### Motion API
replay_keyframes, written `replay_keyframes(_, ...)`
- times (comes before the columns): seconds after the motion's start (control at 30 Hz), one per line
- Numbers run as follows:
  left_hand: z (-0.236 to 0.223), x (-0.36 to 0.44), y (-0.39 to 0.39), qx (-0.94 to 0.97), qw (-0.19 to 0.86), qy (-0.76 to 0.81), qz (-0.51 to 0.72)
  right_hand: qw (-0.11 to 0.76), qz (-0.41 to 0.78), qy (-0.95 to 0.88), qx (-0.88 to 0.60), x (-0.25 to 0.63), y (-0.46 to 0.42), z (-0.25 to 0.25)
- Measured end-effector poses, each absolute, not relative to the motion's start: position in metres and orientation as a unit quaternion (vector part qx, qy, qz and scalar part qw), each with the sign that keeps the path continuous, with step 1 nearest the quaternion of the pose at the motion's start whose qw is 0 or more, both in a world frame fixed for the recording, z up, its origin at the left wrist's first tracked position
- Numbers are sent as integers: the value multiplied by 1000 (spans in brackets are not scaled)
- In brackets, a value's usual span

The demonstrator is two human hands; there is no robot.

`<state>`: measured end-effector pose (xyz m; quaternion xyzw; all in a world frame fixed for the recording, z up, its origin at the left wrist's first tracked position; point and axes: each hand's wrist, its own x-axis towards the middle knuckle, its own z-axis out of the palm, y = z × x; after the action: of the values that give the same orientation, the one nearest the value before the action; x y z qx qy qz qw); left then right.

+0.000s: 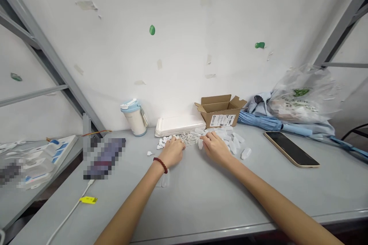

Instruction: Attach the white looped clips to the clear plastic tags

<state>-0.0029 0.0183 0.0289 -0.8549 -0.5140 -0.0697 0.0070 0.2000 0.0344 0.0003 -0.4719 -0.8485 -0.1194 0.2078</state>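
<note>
My left hand, with a dark red bead bracelet on the wrist, is over small white pieces. Its fingers are curled down, and what they hold, if anything, is hidden. Between my hands lies a heap of thin white loops. My right hand is at the left side of a spread of translucent plastic pieces. Its fingers are bent, and a translucent piece shows at the fingertips. Partly behind my left wrist lie more clear pieces. A single white piece sits apart on the left.
Behind the heap are a stack of flat white trays and an open cardboard box. A blue-topped cup stands left. Rightward lie a phone, a folded blue umbrella and a plastic bag. A white cable crosses the grey table.
</note>
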Motion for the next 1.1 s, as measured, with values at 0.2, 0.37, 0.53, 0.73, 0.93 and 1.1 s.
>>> replay_keyframes(0.2,30,-8,11,-855,-22,-489,-172,147,-115,-855,-485,199,35,-2)
replay_keyframes(0.37,30,-18,13,-810,-45,-503,-298,132,-89,-857,-491,195,36,-6)
replay_keyframes(0.53,30,-25,14,-779,-47,-522,-344,134,-90,-861,-483,192,37,-7)
replay_keyframes(0.73,31,-23,12,-773,-50,-529,-346,149,-126,-875,-443,192,34,-8)
replay_keyframes(0.93,29,-18,8,-796,-74,-507,-322,245,-47,-875,-415,185,23,-6)
replay_keyframes(1.1,30,-8,1,-807,-53,-482,-336,334,150,-844,-392,179,10,-1)
